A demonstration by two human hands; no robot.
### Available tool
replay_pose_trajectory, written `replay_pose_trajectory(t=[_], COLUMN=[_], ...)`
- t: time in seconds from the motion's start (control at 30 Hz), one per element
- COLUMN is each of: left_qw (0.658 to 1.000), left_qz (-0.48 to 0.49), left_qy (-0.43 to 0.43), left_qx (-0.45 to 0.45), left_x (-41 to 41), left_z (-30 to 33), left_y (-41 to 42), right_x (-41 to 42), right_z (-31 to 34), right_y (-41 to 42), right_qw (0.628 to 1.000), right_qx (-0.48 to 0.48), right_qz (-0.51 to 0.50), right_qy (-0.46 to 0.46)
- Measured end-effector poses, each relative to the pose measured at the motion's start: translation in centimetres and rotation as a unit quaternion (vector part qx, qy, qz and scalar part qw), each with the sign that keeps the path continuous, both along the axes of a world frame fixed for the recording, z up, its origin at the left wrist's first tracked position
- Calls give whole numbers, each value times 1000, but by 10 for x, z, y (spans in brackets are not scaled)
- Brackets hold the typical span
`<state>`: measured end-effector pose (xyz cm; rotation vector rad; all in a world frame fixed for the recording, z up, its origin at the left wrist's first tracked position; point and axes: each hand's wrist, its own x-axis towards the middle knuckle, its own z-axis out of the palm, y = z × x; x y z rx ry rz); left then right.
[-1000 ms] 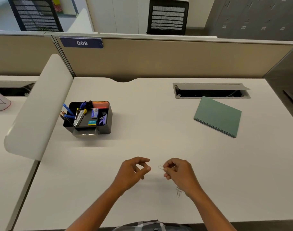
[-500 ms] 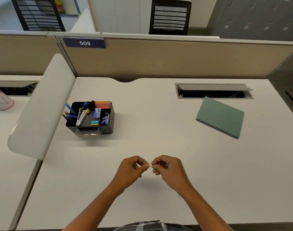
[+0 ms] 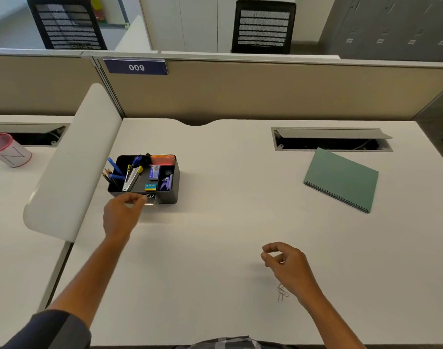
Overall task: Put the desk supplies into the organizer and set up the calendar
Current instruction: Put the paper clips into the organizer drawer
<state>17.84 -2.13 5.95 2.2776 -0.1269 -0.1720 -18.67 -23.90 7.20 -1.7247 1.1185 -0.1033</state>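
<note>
Organizer point(image 3: 169, 195) front edge meets left hand point(image 3: 122, 214), grip unclear; right hand point(image 3: 287, 267) loosely curled, empty.

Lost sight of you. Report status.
Left hand at organizer front tray, fingers curled. Right hand empty. Paper clips remain on desk. Nothing blocking.

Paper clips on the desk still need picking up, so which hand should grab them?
Probably the right hand. It hovers just above the paper clips, fingers loosely curled with nothing visible in them. The left hand is stretched far away, at the front of the organizer.
</note>
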Motion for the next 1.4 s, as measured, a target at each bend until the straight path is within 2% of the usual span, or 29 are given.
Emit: replay_pose_trajectory(t=[0.2,0.33,0.47,0.57,0.8,1.0,1.23,1.4], left_qw=[994,993,996,998,998,996,993,990], left_qz=[-40,-36,-2,-7,-41,-52,-68,-96], left_qy=[-7,-22,-50,-64,-9,13,15,18], left_qx=[103,111,72,13,-54,-76,-94,-102], left_x=[18,18,1,-21,-76,-95,-107,-121], left_z=[-2,-2,0,-3,-10,-12,-12,-12], left_y=[2,3,6,7,4,4,0,-7], right_x=[-25,-36,-49,-54,-45,-41,-43,-47], right_z=[-6,-11,-25,-35,-42,-51,-55,-51], right_y=[-12,-19,-22,-14,9,16,14,4], right_qw=[999,996,978,959,929,920,923,946], right_qx=[-6,-37,-110,-107,-127,-145,-123,-83], right_qz=[-10,-26,6,45,93,100,121,104], right_qy=[38,72,176,258,334,349,344,297])
